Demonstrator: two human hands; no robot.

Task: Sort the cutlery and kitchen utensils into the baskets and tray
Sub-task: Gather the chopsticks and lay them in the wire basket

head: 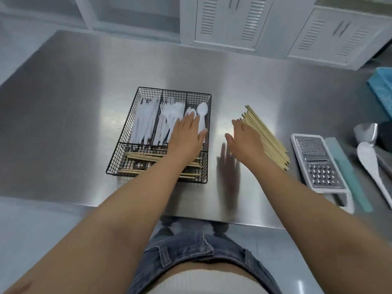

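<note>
A black wire basket (135, 107) with compartments sits mid-table. It holds white plastic knives (144, 122) at left, white forks (169, 115) in the middle, white spoons (201, 113) at right, and wooden chopsticks (144, 158) in the front section. My left hand (186, 134) hovers flat over the spoon compartment, fingers straight. My right hand (244, 141) is spread open just left of a loose pile of chopsticks (267, 136) lying on the table, its edge touching them.
A flat metal grater (316, 162) in a white frame lies at right, beside a pale teal strip (347, 177), a white rice paddle (369, 162) and a metal ladle (364, 130). A blue basket (381, 90) stands at the far right edge. White cabinets (233, 22) stand behind the steel table (74, 102).
</note>
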